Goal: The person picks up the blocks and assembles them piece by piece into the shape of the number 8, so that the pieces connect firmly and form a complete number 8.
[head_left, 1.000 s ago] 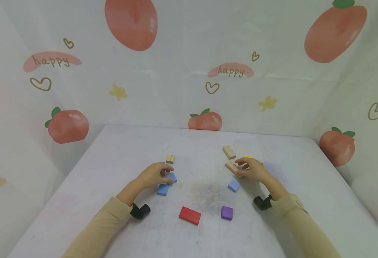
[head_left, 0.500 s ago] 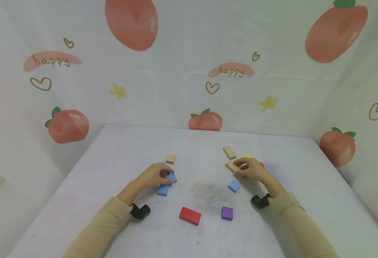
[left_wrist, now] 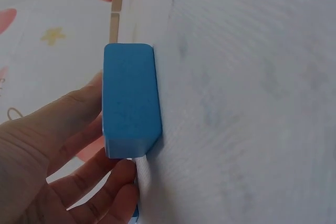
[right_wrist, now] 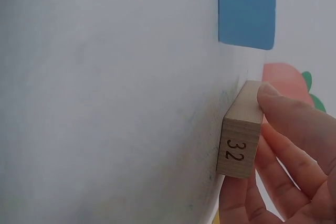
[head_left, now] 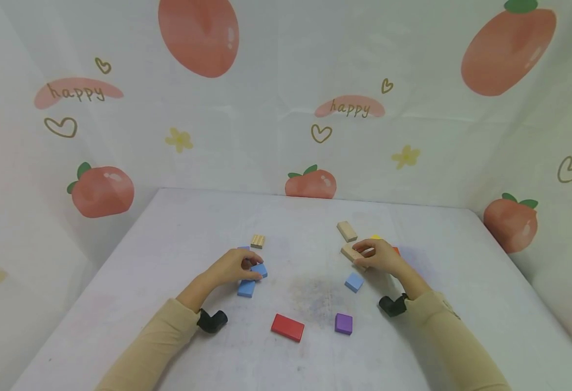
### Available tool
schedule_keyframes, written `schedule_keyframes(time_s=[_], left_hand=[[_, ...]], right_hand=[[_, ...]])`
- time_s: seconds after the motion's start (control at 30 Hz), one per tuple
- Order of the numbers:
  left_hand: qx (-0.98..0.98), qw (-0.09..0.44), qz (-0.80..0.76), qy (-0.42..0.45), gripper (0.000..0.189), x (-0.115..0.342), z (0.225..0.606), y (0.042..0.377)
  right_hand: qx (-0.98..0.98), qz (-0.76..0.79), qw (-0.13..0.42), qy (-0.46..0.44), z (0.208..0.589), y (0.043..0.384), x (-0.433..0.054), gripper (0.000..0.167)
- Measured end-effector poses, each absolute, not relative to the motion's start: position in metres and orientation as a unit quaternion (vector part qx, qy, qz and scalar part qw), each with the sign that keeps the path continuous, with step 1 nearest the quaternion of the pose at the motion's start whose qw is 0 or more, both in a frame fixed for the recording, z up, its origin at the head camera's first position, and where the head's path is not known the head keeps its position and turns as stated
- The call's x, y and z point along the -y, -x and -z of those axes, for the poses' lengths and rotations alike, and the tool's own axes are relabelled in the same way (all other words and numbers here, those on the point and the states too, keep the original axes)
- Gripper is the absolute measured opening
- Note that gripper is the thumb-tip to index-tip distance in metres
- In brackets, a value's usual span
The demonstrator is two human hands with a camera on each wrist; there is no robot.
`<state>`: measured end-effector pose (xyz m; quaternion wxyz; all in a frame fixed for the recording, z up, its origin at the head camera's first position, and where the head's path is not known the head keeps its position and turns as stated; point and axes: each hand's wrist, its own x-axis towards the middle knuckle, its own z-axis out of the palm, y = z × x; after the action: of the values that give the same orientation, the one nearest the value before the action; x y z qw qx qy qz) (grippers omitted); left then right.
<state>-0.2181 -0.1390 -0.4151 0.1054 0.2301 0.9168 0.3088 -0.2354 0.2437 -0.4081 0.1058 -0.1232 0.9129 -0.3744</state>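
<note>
My left hand (head_left: 232, 267) pinches a small blue block (head_left: 260, 270) between thumb and fingers. Just in front of it lies another blue block (head_left: 246, 288), flat on the table. In the left wrist view a blue block (left_wrist: 131, 90) is large and close, covering the thumb's tip; the curled fingers show beneath it. My right hand (head_left: 381, 257) grips a wooden block (head_left: 351, 252) at its near end. The right wrist view has this wooden block (right_wrist: 240, 148) marked "32", with the thumb on top and fingers curled beneath.
Beyond lie a wooden block (head_left: 347, 231) and a striped wooden block (head_left: 258, 241). Nearer are a light blue block (head_left: 354, 282), a red block (head_left: 287, 327) and a purple block (head_left: 343, 323). Yellow (head_left: 376, 237) and orange-red (head_left: 396, 250) pieces peek out behind the right hand.
My right hand's fingers have closed onto the wooden block, and its wrist has shifted slightly left. My left hand has lowered slightly around the blue block, uncovering a bluish-purple piece behind. The blocks remain in place.
</note>
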Motion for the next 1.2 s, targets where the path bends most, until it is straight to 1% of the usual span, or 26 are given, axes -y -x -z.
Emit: schedule_keyframes(time_s=[0.37, 1.2], left_hand=[[-0.916, 0.107, -0.311, -0.230, 0.034, 0.139, 0.414, 0.218], [-0.915, 0.106, -0.314, -0.232, 0.034, 0.140, 0.416, 0.219]], right_hand=[[-0.911, 0.380, 0.115, 0.110, 0.410, 0.238, -0.244, 0.040], [-0.914, 0.373, 0.107, 0.120, 0.405, 0.248, -0.236, 0.037]])
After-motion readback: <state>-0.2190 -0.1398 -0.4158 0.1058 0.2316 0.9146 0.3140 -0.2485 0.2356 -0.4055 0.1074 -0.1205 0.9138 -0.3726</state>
